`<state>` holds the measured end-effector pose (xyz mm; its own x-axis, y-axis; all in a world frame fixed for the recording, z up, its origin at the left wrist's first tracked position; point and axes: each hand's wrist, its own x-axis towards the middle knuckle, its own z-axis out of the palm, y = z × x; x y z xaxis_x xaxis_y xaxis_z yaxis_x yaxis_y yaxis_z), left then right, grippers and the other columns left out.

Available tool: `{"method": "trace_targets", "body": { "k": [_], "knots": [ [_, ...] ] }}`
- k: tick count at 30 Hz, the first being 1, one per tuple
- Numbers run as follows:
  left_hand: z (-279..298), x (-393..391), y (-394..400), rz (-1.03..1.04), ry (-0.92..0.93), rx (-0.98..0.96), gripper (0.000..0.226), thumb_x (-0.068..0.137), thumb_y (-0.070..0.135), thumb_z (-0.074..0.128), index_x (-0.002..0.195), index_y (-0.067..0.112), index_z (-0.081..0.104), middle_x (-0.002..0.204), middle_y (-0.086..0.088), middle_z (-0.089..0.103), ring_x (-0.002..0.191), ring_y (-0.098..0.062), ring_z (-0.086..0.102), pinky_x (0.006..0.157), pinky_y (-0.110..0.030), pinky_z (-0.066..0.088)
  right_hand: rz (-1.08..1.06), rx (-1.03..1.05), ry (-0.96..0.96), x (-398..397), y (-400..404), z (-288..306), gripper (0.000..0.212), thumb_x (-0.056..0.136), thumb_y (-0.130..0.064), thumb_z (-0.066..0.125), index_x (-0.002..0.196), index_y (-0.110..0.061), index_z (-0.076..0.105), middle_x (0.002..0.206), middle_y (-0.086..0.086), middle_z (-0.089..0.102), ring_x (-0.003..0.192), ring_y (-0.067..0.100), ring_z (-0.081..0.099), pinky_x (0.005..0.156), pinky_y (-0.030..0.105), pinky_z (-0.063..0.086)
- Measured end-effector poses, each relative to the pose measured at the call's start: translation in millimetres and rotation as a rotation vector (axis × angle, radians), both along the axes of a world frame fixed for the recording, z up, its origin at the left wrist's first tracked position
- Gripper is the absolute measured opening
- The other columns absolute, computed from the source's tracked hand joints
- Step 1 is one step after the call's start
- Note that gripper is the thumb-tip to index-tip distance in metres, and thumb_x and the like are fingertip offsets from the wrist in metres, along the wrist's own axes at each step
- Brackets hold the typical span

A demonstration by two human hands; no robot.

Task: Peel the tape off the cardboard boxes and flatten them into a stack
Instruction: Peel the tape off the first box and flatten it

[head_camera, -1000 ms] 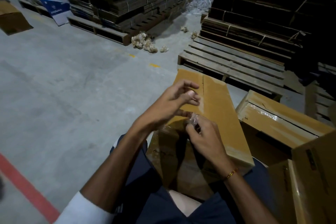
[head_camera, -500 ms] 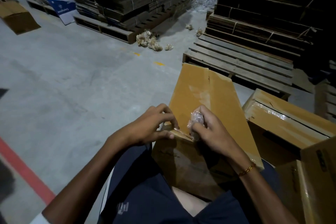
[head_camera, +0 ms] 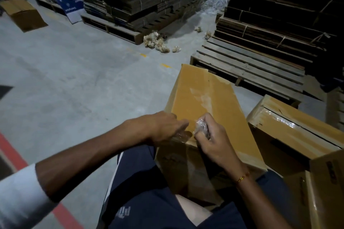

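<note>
On the person's lap, a cardboard box (head_camera: 210,117) stands tilted away, and the work sits at its near top edge. To the left of that edge, the left hand (head_camera: 163,128) lies knuckles-up on the corner, fingers curled down over the rim; it seems to be pinching at a clear strip of tape (head_camera: 181,135) that runs over the edge, though whether it truly grips the strip or only presses on it cannot be told. Just right of it, almost touching, the right hand (head_camera: 210,135) is clenched around a crumpled wad of peeled tape (head_camera: 201,126), which bulges out between thumb and forefinger. Beyond both hands the box's top face shows pale scuffs along its middle seam, so the long strip there looks already stripped. The step in hand appears to be clearing the last tape at the near edge and down the front face below the grip. The next move likely calls for lifting a free end with the left fingertips, pulling it down and off, then adding it to the wad. Farther right, beside the knee, a second box (head_camera: 290,132) with glossy tape on its top waits unpeeled.
</note>
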<state>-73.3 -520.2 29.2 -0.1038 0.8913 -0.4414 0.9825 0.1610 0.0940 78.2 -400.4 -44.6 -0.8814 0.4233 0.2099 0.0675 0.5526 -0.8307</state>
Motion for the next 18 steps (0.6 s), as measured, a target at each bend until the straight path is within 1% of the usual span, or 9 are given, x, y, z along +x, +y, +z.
{"method": "trace_targets", "body": {
  "k": [2, 3, 5, 6, 7, 9, 11, 14, 18],
  "knots": [
    [2.1, -0.5, -16.9, 0.211, 0.027, 0.184, 0.033, 0.1, 0.009, 0.043, 0.131, 0.017, 0.041, 0.107, -0.014, 0.06, 0.083, -0.029, 0.048, 0.072, -0.035, 0.037, 0.026, 0.12, -0.057, 1.3, 3.6, -9.0, 0.011, 0.091, -0.023, 0.056, 0.09, -0.02, 0.046, 0.078, -0.006, 0.049, 0.066, 0.01, 0.045, 0.056, 0.026, 0.033],
    [4.2, -10.0, -29.6, 0.358, 0.015, 0.351, 0.033, 0.1, 0.011, 0.044, 0.132, 0.02, 0.044, 0.103, -0.013, 0.063, 0.083, -0.031, 0.052, 0.071, -0.035, 0.039, 0.03, 0.15, -0.087, 2.1, 3.7, -14.2, 0.014, 0.091, -0.024, 0.06, 0.093, -0.021, 0.046, 0.083, -0.007, 0.05, 0.07, 0.008, 0.047, 0.059, 0.024, 0.033],
    [-2.1, -39.6, -59.3, 0.537, -0.008, 0.69, 0.028, 0.101, 0.016, 0.051, 0.129, 0.022, 0.055, 0.091, -0.002, 0.062, 0.084, -0.031, 0.06, 0.071, -0.036, 0.043, 0.051, 0.163, -0.107, 0.6, -3.0, -21.7, 0.02, 0.09, -0.024, 0.067, 0.097, -0.023, 0.048, 0.089, -0.011, 0.051, 0.076, 0.004, 0.048, 0.061, 0.021, 0.035],
    [-10.1, -50.0, -72.3, 0.57, -0.046, 0.738, 0.027, 0.1, 0.016, 0.056, 0.126, 0.021, 0.06, 0.092, 0.002, 0.059, 0.086, -0.028, 0.062, 0.074, -0.036, 0.046, 0.068, 0.198, -0.109, -2.2, -8.9, -23.3, 0.022, 0.089, -0.027, 0.068, 0.098, -0.024, 0.048, 0.089, -0.013, 0.05, 0.078, 0.004, 0.047, 0.063, 0.022, 0.037],
    [-21.6, -55.3, -81.8, 0.562, -0.138, 0.7, 0.027, 0.098, 0.014, 0.061, 0.124, 0.02, 0.065, 0.097, 0.003, 0.059, 0.088, -0.025, 0.064, 0.078, -0.037, 0.05, 0.083, 0.247, -0.111, -5.3, -15.7, -22.2, 0.023, 0.087, -0.031, 0.067, 0.099, -0.025, 0.048, 0.088, -0.017, 0.048, 0.081, 0.005, 0.045, 0.065, 0.026, 0.039],
    [-51.4, -50.8, -90.3, 0.512, -0.412, 0.495, 0.032, 0.096, 0.014, 0.066, 0.128, 0.017, 0.064, 0.112, -0.002, 0.062, 0.096, -0.019, 0.067, 0.088, -0.036, 0.055, 0.103, 0.291, -0.116, -10.6, -24.5, -17.2, 0.026, 0.082, -0.034, 0.066, 0.1, -0.026, 0.048, 0.088, -0.023, 0.043, 0.09, 0.01, 0.042, 0.071, 0.033, 0.042],
    [-78.0, -36.6, -93.1, 0.526, -0.628, 0.398, 0.041, 0.093, 0.016, 0.071, 0.132, 0.017, 0.059, 0.119, -0.003, 0.063, 0.1, -0.01, 0.067, 0.09, -0.026, 0.055, 0.125, 0.309, -0.158, -12.0, -29.1, -14.4, 0.029, 0.08, -0.031, 0.067, 0.101, -0.028, 0.047, 0.09, -0.026, 0.042, 0.096, 0.01, 0.041, 0.081, 0.036, 0.04],
    [-105.8, -17.0, -93.2, 0.681, -0.729, 0.561, 0.045, 0.086, 0.009, 0.078, 0.127, 0.015, 0.062, 0.109, 0.0, 0.068, 0.096, -0.004, 0.068, 0.085, -0.017, 0.054, 0.137, 0.343, -0.213, -11.5, -37.1, -15.4, 0.032, 0.083, -0.026, 0.067, 0.102, -0.032, 0.041, 0.096, -0.022, 0.048, 0.098, 0.009, 0.043, 0.087, 0.037, 0.034],
    [-119.2, 7.2, -90.6, 0.894, -0.781, 0.739, 0.024, 0.082, 0.005, 0.081, 0.103, 0.01, 0.07, 0.095, -0.002, 0.074, 0.088, -0.008, 0.072, 0.081, -0.024, 0.056, 0.1, 0.38, -0.242, -14.3, -49.7, -16.8, 0.035, 0.084, -0.02, 0.067, 0.099, -0.03, 0.037, 0.097, -0.012, 0.049, 0.095, 0.015, 0.043, 0.083, 0.036, 0.033]
  ]
}}
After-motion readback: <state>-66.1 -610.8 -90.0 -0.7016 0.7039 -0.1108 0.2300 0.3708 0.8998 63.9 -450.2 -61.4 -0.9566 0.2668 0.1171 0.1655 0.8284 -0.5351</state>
